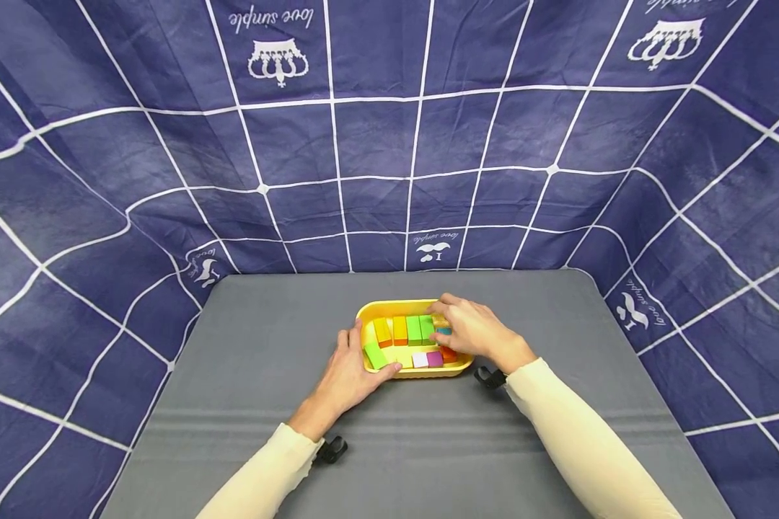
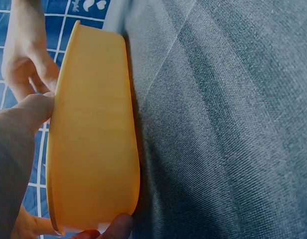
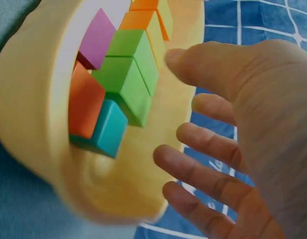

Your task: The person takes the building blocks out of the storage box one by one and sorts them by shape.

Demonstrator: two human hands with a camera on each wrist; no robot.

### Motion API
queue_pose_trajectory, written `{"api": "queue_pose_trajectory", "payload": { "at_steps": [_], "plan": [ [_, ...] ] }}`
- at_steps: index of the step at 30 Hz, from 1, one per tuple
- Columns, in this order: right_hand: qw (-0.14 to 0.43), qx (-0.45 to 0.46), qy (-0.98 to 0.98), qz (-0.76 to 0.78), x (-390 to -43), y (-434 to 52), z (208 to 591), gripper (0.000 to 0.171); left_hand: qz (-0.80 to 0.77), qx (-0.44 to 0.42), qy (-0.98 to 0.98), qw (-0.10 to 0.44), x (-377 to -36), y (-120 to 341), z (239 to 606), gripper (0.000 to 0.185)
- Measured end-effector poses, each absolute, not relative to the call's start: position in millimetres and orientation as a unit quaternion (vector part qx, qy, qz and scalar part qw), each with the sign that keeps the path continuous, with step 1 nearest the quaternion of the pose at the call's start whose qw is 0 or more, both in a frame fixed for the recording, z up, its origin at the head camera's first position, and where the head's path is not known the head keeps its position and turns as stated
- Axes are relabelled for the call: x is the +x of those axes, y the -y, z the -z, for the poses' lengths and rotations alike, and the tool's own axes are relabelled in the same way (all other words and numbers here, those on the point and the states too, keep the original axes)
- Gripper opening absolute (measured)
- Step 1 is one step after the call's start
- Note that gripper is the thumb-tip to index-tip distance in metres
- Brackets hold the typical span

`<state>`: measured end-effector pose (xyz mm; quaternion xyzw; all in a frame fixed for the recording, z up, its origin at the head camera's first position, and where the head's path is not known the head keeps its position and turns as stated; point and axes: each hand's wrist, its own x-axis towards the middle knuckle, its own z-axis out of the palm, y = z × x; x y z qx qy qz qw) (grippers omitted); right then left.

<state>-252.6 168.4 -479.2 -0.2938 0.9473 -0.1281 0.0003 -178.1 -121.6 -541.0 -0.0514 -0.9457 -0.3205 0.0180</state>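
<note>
Yellow tray [image 1: 399, 308] sits mid-table on the grey mat [image 1: 234, 404], packed w/ coloured blocks: back row runs yellow, orange, two green blocks [image 1: 420, 329]; front has a loose green block [image 1: 374, 355], white, purple block [image 1: 434, 358], orange.

Left hand [image 1: 350, 371] holds the tray's near-left edge, thumb along the front rim, fingers curled round the corner. Right hand [image 1: 470, 328] hovers over the tray's right end, fingers spread & relaxed per wrist view, pinching nothing; a teal block [image 3: 107, 130] sits just under it.

Judging by this: most blocks already in, rows nearly full. Left: prob. squaring up the tilted green one + right-end pieces. No blocks seen outside the tray.
</note>
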Motion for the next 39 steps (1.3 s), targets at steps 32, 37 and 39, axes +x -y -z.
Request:
{"api": "queue_pose_trajectory", "payload": {
  "at_steps": [32,37,39],
  "plan": [
    [0.039,-0.33,-0.932,0.143,-275,-155,506,0.059,0.315,-0.055,0.947,0.003,-180,125,537,0.129],
    [0.044,-0.325,-0.932,0.156,-274,-158,502,0.058,0.317,-0.053,0.947,-0.001,-181,125,537,0.129],
    [0.04,-0.323,-0.932,0.161,-274,-160,499,0.058,0.315,-0.052,0.948,0.001,-181,125,537,0.128]
  ]
}}
